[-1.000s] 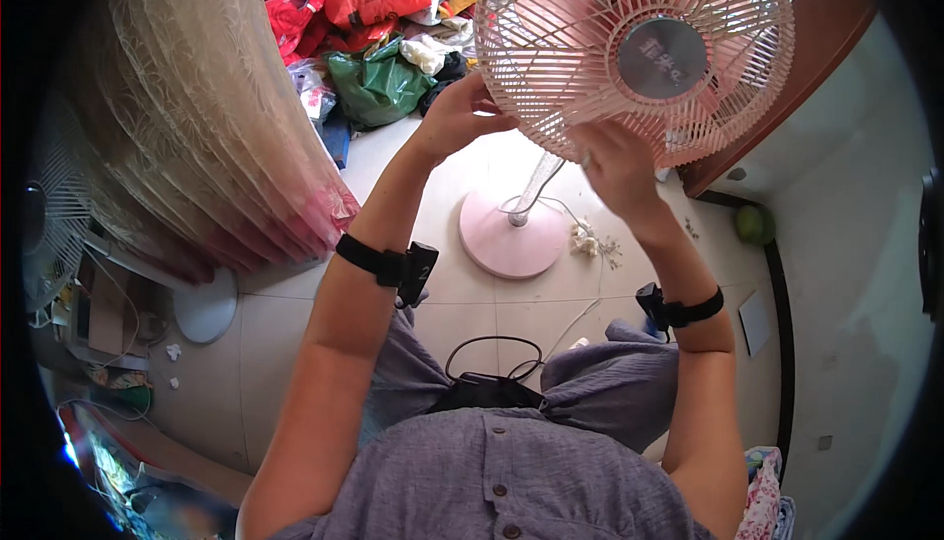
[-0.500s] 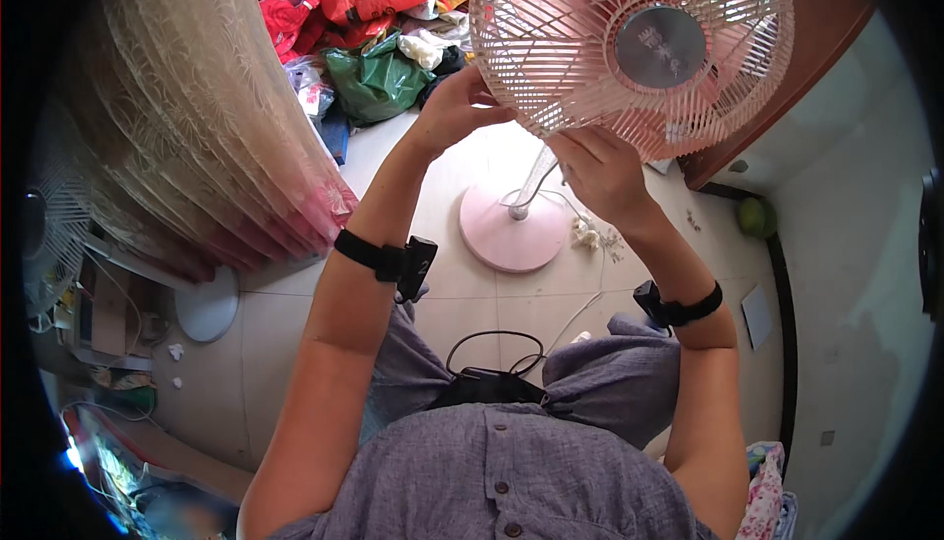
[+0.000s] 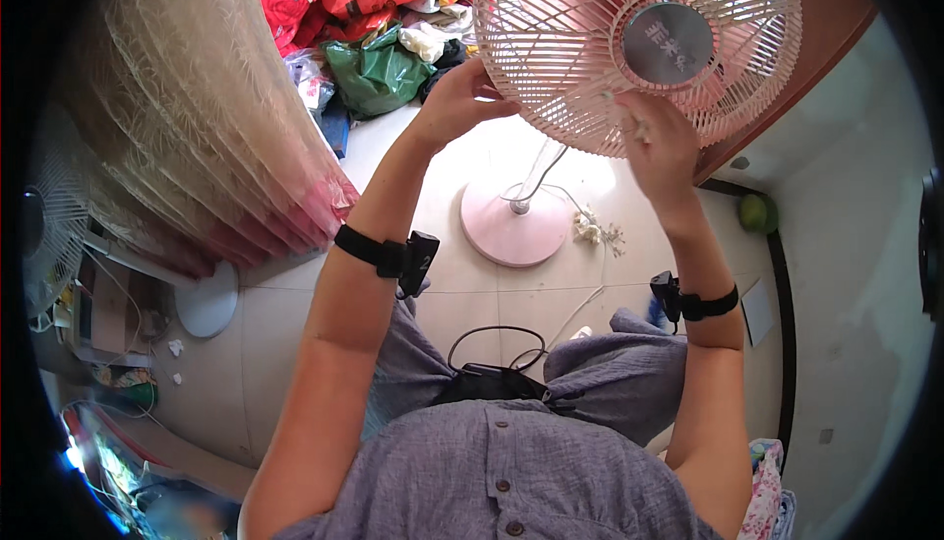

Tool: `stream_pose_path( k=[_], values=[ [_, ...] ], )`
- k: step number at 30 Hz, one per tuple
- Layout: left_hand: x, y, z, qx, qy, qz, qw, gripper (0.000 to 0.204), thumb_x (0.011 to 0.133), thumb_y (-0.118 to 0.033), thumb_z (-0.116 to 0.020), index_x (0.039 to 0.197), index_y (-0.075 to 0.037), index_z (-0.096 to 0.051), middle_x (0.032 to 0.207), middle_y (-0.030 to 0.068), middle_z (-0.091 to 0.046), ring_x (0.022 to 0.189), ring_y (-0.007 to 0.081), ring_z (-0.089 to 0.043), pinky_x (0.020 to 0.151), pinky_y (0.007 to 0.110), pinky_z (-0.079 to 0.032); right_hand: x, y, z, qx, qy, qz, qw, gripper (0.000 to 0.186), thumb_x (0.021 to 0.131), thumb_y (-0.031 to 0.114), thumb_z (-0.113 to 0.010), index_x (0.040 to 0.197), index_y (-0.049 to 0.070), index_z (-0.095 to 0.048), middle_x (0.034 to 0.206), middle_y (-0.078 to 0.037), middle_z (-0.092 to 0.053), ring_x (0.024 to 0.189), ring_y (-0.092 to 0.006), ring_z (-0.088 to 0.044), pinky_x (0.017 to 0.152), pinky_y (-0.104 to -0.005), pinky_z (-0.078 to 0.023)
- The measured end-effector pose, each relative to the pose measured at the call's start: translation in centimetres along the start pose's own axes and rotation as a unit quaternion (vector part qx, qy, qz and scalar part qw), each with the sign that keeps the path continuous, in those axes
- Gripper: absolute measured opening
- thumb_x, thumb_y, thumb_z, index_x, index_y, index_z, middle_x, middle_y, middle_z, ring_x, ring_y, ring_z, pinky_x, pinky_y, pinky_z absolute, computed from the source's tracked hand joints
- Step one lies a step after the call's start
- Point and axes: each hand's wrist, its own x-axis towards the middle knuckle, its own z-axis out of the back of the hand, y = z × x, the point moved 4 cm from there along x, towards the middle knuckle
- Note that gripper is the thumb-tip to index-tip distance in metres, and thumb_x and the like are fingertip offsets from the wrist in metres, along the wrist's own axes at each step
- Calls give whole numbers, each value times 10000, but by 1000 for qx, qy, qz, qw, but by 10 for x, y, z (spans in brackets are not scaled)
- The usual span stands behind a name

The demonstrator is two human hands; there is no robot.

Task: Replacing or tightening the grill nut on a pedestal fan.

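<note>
A pink standing fan [image 3: 551,68] with a slatted round cage and grey centre cap fills the upper right, on a round pink base [image 3: 512,235] with a pale pole. My left hand [image 3: 459,102] grips the cage's left rim, fingertips partly hidden behind it. My right hand [image 3: 659,156] is at the cage's lower part below the cap, its fingers curled and slightly smeared; I cannot make out clearly what they hold. Black straps with small devices circle both my forearms.
A pile of bags and clothes [image 3: 374,73] lies beyond. A lace curtain [image 3: 197,107] hangs left, beside a second white fan [image 3: 49,235]. A wall [image 3: 846,294], green round object [image 3: 755,212], white artificial flowers [image 3: 595,230] and cables are around. My legs are below.
My right hand has moved from the cage's lower rim up and rightward across the grille. My left hand remains at the left rim, with the fan shifted slightly.
</note>
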Motion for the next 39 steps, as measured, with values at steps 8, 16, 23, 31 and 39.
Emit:
stream_pose_path(
  k=[8, 16, 23, 31, 39],
  values=[
    [-3, 3, -1, 9, -15, 29, 999, 473, 777, -12, -706, 1215, -10, -528, 1109, 69, -629, 984, 157, -601, 870, 301, -496, -13, -1, -4, 6, 31, 5, 999, 273, 712, -18, -657, 973, 57, -631, 791, -91, -638, 705, -259, -618, 574, -341, -488],
    [-2, 3, -3, -62, -23, 25, 998, 513, 743, 14, -720, 1214, -8, -518, 1112, 68, -628, 948, 149, -601, 842, 297, -500, -33, 17, -33, -1, 105, 79, 991, 196, 738, 63, -640, 934, 65, -629, 823, -42, -614, 766, -213, -610, 626, -325, -516],
    [0, 8, 1, -55, -10, 19, 998, 468, 770, 15, -705, 1194, -3, -508, 1096, 78, -624, 974, 150, -598, 869, 298, -487, -12, -21, 16, -22, 23, 6, 999, 268, 672, -15, -633, 926, 68, -620, 799, -56, -624, 726, -246, -605, 608, -369, -491],
    [-3, 3, 0, -30, -4, 37, 999, 434, 791, -17, -705, 1185, -6, -524, 1116, 57, -617, 1005, 146, -586, 906, 302, -459, -26, -53, 68, 27, -69, -11, 997, 200, 722, -42, -598, 899, 46, -623, 779, -102, -632, 683, -274, -613, 611, -345, -476],
    [-2, 10, 1, -39, 6, 48, 998, 493, 785, -12, -704, 1231, -1, -493, 1153, 54, -600, 1043, 147, -570, 920, 303, -448, -51, -66, 47, 9, -16, -61, 998, 167, 766, -13, -602, 923, 45, -609, 749, -100, -613, 690, -288, -602, 593, -376, -470]
  ],
)
